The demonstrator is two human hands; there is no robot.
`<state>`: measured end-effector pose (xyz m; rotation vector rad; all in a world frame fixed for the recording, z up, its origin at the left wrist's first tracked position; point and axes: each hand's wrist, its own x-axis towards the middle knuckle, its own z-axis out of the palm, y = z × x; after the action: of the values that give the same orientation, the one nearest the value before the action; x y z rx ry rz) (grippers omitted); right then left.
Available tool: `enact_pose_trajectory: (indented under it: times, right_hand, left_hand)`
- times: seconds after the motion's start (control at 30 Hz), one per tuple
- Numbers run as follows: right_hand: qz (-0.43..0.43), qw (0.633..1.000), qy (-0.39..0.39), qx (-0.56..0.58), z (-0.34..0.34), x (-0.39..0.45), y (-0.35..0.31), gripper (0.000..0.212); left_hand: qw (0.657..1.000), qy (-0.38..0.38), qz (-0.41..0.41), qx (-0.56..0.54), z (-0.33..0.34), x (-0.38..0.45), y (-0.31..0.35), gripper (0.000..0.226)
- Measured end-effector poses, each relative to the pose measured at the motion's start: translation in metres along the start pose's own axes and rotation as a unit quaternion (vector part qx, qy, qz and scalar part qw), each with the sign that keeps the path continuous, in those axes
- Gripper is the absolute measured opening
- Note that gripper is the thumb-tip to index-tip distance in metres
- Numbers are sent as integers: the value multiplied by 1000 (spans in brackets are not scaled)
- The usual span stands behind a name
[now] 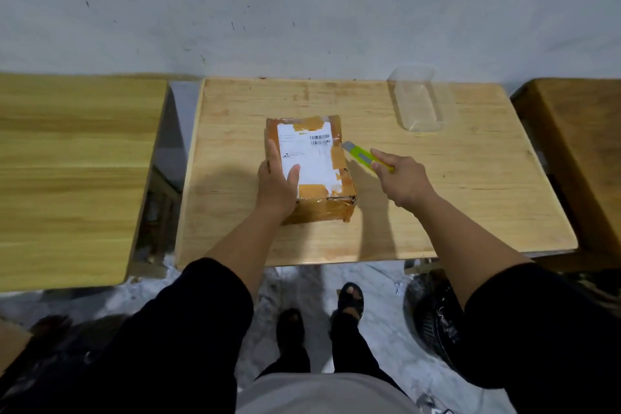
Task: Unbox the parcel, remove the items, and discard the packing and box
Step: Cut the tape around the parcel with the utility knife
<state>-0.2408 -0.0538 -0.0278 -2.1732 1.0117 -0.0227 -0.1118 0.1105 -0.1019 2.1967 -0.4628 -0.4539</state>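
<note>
A small cardboard parcel (319, 171), wrapped in brown tape with a white shipping label on top, lies in the middle of a wooden table (453, 212). My left hand (277, 183) presses on the parcel's left side, thumb across the label. My right hand (401, 178) grips a yellow-green box cutter (364, 156), whose blade end points at the parcel's right edge, about level with the barcode.
A clear plastic container (420, 101) stands at the table's back right. Another wooden table (67, 178) stands to the left, and a brown one (578, 151) to the right. A dark bin (433, 316) sits on the floor at the lower right. A grey wall runs behind.
</note>
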Motion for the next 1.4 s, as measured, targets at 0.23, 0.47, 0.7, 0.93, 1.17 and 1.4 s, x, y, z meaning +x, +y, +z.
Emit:
enact_pose_trajectory:
  times: [0.23, 0.47, 0.7, 0.93, 1.17, 1.4]
  right_hand:
    - [12, 999, -6, -44, 3, -6, -9, 37]
    - [12, 998, 21, -62, 11, -10, -12, 38]
    - [2, 995, 35, -95, 14, -14, -21, 38]
    - [17, 994, -27, -102, 9, -11, -27, 39]
    - [0, 993, -69, -97, -10, -21, -12, 37]
    - [-36, 986, -79, -145, -23, -23, -2, 36]
  left_hand:
    - [1000, 6, -6, -4, 4, 2, -3, 69]
    - [1000, 11, -21, -17, 8, 3, -3, 69]
    - [999, 14, -29, -11, 10, 3, -3, 69]
    - [999, 18, -41, -14, 12, 2, -3, 68]
    - [998, 39, -42, -8, 12, 1, 0, 69]
    - [998, 29, -52, -24, 10, 2, 1, 69]
